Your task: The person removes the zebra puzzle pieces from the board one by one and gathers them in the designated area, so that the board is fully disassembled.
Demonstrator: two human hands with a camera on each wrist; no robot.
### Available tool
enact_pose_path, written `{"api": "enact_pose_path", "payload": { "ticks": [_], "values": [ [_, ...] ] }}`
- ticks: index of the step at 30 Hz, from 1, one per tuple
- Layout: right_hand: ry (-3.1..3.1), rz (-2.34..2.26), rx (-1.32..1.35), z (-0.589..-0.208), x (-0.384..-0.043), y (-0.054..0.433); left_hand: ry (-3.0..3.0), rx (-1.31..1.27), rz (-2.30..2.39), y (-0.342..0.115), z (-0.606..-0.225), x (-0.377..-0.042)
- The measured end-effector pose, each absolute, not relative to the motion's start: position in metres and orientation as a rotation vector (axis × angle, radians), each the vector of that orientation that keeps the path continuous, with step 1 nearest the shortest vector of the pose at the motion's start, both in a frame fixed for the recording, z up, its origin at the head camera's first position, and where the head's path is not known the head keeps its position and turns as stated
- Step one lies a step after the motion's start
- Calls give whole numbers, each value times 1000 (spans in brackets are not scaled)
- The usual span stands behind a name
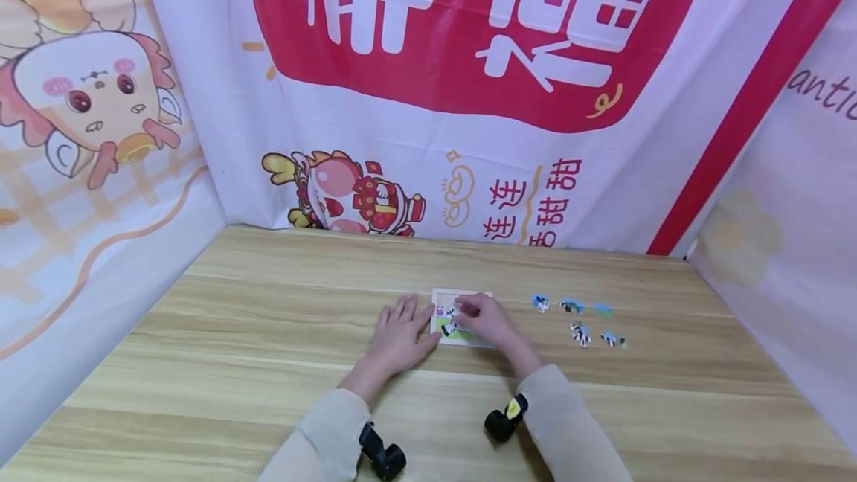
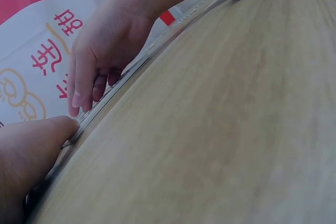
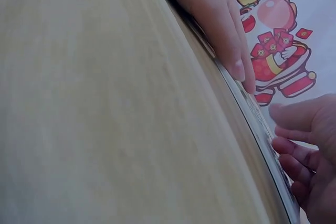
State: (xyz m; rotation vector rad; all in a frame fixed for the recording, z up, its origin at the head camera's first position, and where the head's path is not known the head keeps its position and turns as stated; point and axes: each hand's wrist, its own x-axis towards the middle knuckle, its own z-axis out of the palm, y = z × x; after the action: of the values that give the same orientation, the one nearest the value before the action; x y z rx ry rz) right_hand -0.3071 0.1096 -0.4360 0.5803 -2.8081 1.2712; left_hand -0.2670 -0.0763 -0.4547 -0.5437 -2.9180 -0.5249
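The left hand (image 1: pixel 397 337), fingers spread, touches the nine-o'clock edge of the puzzle tray (image 1: pixel 447 291); whether the right hand (image 1: pixel 489 318), fingers bent over it, holds anything cannot be told. Weak bracing could let pressing skid the tray toward three o'clock.

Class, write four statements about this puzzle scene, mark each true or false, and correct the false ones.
1. The left hand touches the left side of the small, rectangular, white-bordered puzzle board. True.
2. No hand is above the board. False: the right hand is over it.
3. Flat, loose puzzle pieces printed in black, white and blue lie right of the board. True.
4. The board lies on red cloth. False: it lies on the light-brown wood-grain tabletop.
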Motion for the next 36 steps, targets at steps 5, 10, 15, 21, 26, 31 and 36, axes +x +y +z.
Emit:
{"api": "enact_pose_path", "payload": {
  "ticks": [5,10,15,21,26,31,36],
  "values": [
    [-2855,1056,568,-439,-307,105,-2929,-541,-508,-77,-455,-267],
    [-2867,1046,526,-440,-307,101,-2929,-535,-512,-77,-454,-267],
    [-2854,1081,499,-439,-305,99,-2936,-536,-521,-77,-452,-266],
    [-2804,1194,467,-439,-304,98,-2933,-536,-531,-76,-451,-265],
    [-2801,1255,432,-441,-305,98,-2931,-536,-533,-76,-451,-265],
    [-2825,1270,434,-439,-305,98,-2934,-537,-534,-76,-452,-266],
    [-2834,1311,416,-437,-305,98,-2933,-532,-531,-76,-452,-266]
  ]
}}
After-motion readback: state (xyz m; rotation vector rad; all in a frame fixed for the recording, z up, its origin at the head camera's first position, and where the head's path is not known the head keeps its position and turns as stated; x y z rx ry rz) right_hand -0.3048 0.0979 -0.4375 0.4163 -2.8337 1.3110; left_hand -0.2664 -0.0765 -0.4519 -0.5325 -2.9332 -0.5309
